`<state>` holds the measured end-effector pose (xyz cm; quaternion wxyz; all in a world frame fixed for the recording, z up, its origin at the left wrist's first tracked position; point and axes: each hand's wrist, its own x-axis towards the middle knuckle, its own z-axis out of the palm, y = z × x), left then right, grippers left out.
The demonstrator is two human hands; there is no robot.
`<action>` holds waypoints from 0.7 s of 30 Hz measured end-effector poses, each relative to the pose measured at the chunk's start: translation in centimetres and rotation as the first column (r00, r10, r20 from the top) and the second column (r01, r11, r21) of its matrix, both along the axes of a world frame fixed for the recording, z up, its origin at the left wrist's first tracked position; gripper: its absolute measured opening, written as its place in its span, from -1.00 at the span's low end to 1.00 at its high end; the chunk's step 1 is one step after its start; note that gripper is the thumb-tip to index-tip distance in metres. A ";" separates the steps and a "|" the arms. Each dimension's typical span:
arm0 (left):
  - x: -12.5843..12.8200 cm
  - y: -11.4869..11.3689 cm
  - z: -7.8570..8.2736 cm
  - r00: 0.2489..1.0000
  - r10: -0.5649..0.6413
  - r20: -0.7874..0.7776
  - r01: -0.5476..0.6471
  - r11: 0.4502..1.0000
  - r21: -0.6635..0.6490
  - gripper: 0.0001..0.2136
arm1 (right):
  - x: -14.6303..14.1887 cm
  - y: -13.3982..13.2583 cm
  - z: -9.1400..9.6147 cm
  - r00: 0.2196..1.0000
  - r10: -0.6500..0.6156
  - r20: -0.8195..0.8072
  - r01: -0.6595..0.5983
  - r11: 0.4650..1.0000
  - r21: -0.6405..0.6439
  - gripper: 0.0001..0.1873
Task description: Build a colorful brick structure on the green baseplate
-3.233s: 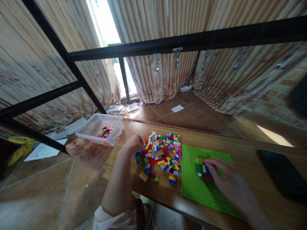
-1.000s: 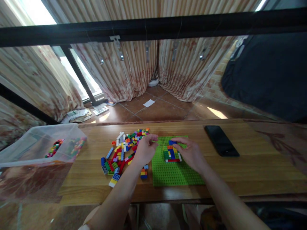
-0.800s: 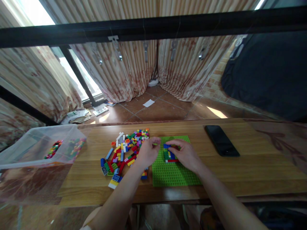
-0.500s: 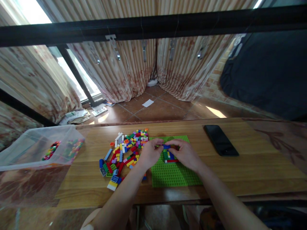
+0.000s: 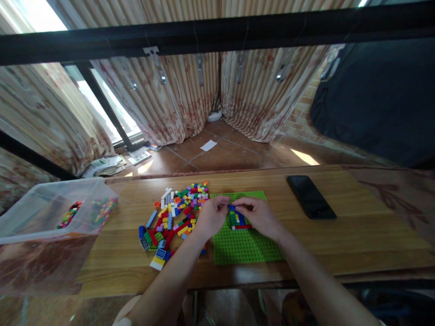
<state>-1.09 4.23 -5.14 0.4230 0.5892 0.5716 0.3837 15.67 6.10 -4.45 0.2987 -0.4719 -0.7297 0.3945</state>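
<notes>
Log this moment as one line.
left hand: near brick build; right hand: at brick build; green baseplate: under brick build; phone: on table

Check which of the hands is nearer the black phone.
Right. The right hand is over the green baseplate, left of the black phone; the left hand is farther left, at the baseplate's left edge.

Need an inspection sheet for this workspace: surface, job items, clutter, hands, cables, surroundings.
Surface: wooden table, visible grain.
Job items: multicolored brick build on green baseplate; loose bricks spread to the left.
Clutter: black phone lying right of the baseplate.
Hands: right hand at the build's far side; left hand close by, grip unclear on both.
Cables: nothing seen.
Surroundings: clear bin with colorful pieces at left; curtains beyond; paper on tiled floor.
</notes>
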 end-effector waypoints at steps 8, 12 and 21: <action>0.1 0.0 -0.1 0.999 0.004 0.035 -0.003 1.000 -0.024 -0.73 | -0.1 -0.1 -0.1 0.999 -0.028 0.036 0.028 0.999 0.017 -0.78; 0.1 0.0 0.0 0.999 0.010 0.034 -0.009 1.000 -0.027 -0.73 | -0.1 -0.1 -0.1 0.998 -0.025 0.061 0.023 0.999 0.038 -0.78; 0.0 0.0 -0.4 1.000 0.010 0.014 -0.011 0.999 0.032 -0.75 | -0.1 -0.2 0.2 0.995 -0.017 0.094 0.011 0.998 0.066 -0.78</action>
